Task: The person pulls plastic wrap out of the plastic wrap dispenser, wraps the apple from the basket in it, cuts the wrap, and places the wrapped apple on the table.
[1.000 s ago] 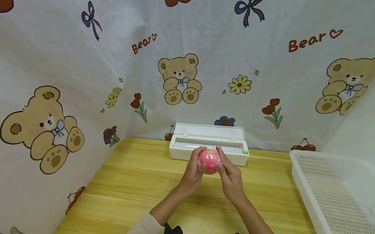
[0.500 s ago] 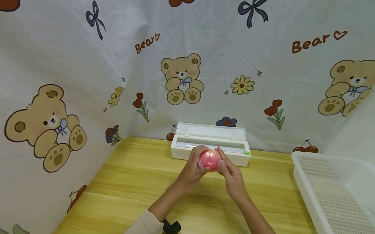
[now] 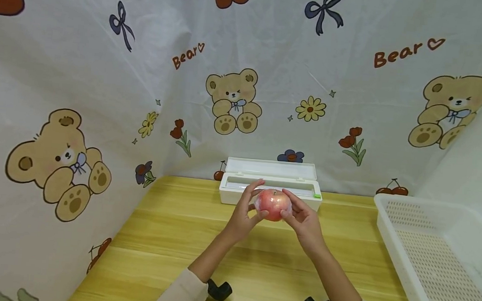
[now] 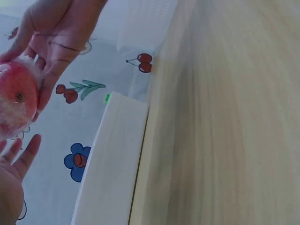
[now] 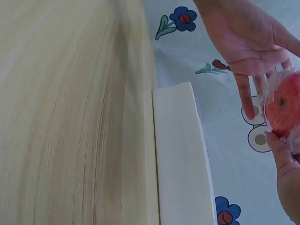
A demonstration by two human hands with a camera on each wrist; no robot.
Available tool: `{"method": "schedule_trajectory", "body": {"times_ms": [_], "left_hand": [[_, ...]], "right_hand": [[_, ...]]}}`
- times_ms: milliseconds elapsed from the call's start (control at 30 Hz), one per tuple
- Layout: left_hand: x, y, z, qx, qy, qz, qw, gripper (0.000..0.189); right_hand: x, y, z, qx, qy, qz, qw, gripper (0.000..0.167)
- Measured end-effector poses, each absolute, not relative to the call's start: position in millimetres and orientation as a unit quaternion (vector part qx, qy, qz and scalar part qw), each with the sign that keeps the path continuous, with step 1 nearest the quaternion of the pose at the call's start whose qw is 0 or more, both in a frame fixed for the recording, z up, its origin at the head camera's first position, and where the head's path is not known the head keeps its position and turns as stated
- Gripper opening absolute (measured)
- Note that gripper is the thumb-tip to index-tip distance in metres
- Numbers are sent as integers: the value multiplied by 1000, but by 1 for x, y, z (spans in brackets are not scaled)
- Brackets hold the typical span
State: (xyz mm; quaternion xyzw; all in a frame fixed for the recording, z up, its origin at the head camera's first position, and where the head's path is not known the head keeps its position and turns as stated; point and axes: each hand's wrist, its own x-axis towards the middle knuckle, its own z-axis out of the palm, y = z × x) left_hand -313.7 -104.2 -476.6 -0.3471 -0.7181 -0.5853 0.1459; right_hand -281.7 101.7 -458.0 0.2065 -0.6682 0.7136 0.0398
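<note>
A red apple (image 3: 274,205) in clear plastic wrap is held up over the table, its stem visible at the top in the head view. My right hand (image 3: 309,224) grips its right side between thumb and fingers; the left wrist view shows this right hand (image 4: 61,37) along the wrapped fruit. My left hand (image 3: 242,216) is spread at the apple's left side, thumb tip at its lower edge and index finger raised away. In the right wrist view the left hand (image 5: 253,47) has its fingers extended beside the wrap (image 5: 268,93).
Behind the hands stands a white lidded box (image 3: 230,197), its lid raised, with a green tab (image 3: 316,195) at the right. A white perforated basket (image 3: 395,247) stands on the right of the wooden table (image 3: 166,239). Bear-print cloth (image 3: 274,49) hangs behind.
The apple has been turned so its stem now shows, and it sits slightly further right. My left fingers have loosened and spread away from it; both hands have moved a little apart.
</note>
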Motion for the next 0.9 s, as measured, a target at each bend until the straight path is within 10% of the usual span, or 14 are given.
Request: {"method": "schedule_trajectory", "body": {"times_ms": [300,900], "left_hand": [[-311,-107,-465,-281,-675,-681,31,73],[-308,-110,-460,-247,-716,-647,89,77]], "right_hand": [[-282,97,-462,252,-660,704,71,62],[-282,95,-461,198,-679,706,27,56]]}}
